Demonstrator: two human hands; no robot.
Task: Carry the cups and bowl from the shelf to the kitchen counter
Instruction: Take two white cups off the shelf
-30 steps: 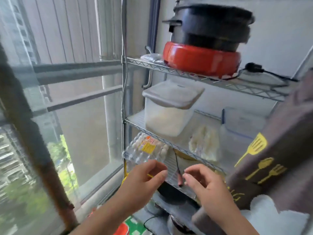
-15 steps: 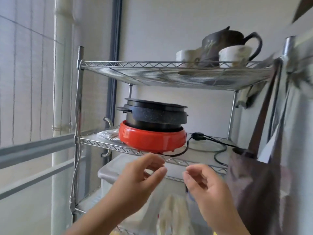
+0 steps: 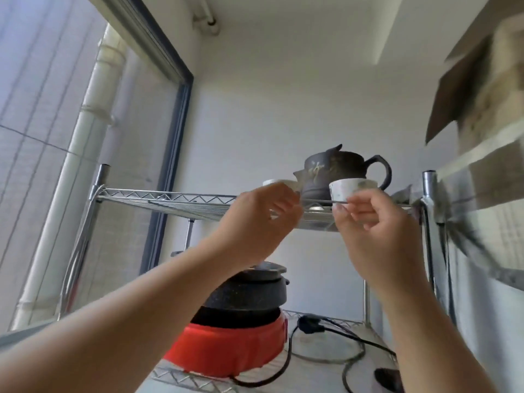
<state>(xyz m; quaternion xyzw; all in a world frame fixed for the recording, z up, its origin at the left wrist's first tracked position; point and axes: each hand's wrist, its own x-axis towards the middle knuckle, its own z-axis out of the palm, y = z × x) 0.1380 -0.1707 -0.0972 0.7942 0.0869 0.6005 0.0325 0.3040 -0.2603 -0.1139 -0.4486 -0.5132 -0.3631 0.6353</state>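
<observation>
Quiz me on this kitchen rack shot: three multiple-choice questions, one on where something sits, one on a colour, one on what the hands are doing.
1. Where is the dark teapot?
A. top wire shelf
B. floor
C. windowsill

2. What colour is the base under the black pot?
A. blue
B. red
C. green

3. What is the right hand holding?
A. a cup
B. the cord
C. nothing yet

Answers: 1 A, it stands on the top wire shelf between two white cups; 2 B, the red base shows; 3 C, its fingers are open below the right cup.
</observation>
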